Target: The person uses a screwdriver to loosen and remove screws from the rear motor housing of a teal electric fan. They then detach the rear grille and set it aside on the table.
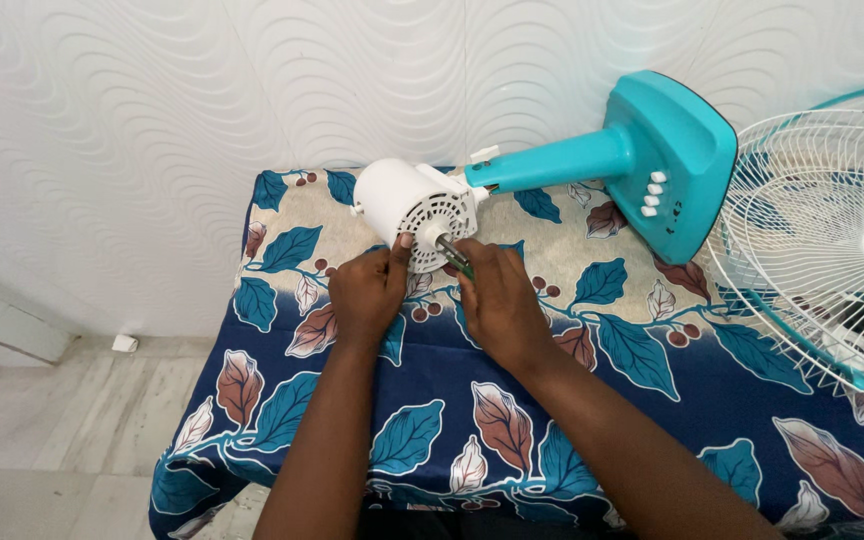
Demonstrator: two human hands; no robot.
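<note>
"Two hands at the round white plastic fan motor housing [414,203], which lies on its side at the far edge of the table under the blue leaf-patterned cloth [592,390]."

"What has the left hand [367,293] got?"

"Nothing gripped; its fingers are curled, with fingertips pressed against the vented face of the housing."

"And the right hand [497,300]?"

"Closed around a slim green-handled screwdriver [455,257], the tip near the metal shaft."

"Anything attached?"

"A teal plastic fan stand with white buttons [652,165], joined to the housing. A white wire fan guard [832,240] rests at the right."
</note>
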